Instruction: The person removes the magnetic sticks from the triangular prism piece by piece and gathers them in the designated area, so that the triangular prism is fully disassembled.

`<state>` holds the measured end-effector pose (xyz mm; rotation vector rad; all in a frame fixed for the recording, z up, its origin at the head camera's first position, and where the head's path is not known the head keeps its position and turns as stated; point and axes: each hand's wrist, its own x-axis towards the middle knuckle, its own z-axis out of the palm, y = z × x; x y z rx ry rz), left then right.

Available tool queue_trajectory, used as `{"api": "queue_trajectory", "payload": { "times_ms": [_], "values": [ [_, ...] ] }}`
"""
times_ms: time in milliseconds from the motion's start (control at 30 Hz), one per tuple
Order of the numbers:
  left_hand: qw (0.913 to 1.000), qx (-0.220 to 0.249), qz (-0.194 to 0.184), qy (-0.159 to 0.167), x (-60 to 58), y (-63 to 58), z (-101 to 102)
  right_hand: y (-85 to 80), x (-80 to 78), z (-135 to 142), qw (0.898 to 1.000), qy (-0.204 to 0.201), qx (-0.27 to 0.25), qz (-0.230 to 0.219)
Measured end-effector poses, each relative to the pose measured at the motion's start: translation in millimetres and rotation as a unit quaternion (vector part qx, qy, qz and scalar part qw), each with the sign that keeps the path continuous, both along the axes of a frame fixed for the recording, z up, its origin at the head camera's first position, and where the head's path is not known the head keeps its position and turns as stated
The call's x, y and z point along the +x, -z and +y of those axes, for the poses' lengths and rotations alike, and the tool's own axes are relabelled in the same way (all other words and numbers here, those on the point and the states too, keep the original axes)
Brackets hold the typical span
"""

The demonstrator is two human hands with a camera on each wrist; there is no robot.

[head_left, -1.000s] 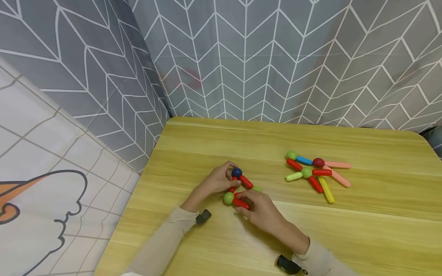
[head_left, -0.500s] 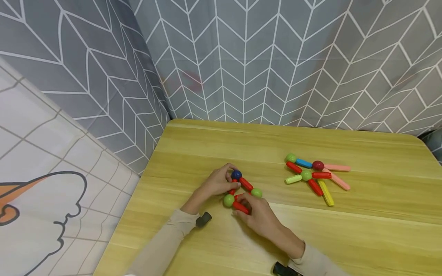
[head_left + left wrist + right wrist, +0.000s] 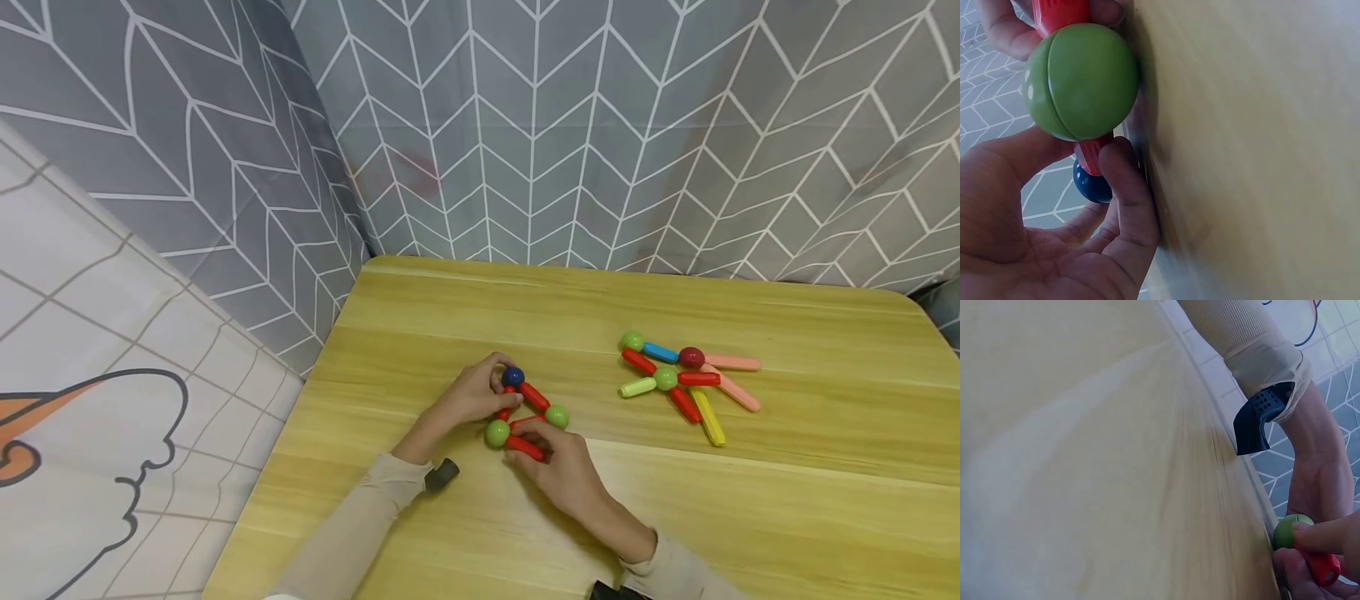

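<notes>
A small triangle of red magnetic rods and balls lies on the wooden table (image 3: 420,333). Its corners are a blue ball (image 3: 513,377), a near green ball (image 3: 497,433) and a right green ball (image 3: 557,416). My left hand (image 3: 468,395) pinches the red rod (image 3: 1090,156) between the blue ball and near green ball, its index finger reaching the blue ball. With thumb and fingers, my right hand (image 3: 567,473) grips another red rod (image 3: 527,448), which sticks out from the near green ball. In the right wrist view, that rod's free end (image 3: 1330,575) shows beyond the fingers.
Right of the hands lies a group of rods and balls: a green ball (image 3: 665,378) with short rods, a dark red ball (image 3: 692,357) with pink rods (image 3: 733,362), and a yellow rod (image 3: 708,417). A patterned grey curtain (image 3: 525,133) hangs behind the table's back edge.
My right hand has shifted slightly left and down, uncovering the right green ball and part of the triangle's third rod. My left hand keeps its hold and has barely moved.
</notes>
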<state>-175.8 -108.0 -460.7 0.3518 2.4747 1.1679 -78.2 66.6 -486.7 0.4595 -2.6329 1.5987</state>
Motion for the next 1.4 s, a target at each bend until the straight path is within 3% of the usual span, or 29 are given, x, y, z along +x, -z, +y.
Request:
{"api": "queue_trajectory", "payload": {
  "times_ms": [533, 900, 1167, 1400],
  "values": [
    [1.0, 0.005, -0.008, 0.0, -0.5, 2.5, 1, -1.1, 2.7, 5, 0.995, -0.008, -0.026, -0.094],
    [0.9999, 0.012, -0.009, 0.0, -0.8, 2.2, 1, -10.8, 5.1, 26, 0.993, -0.014, -0.023, -0.114],
    [0.9999, 0.011, -0.01, -0.004, -0.8, 3.3, 1, -15.5, 5.8, 48, 0.986, 0.05, -0.025, -0.155],
    [0.9998, 0.014, -0.012, -0.003, -0.3, 2.7, 0, -14.2, 7.1, 65, 0.982, 0.092, -0.068, -0.153]
  ]
}}
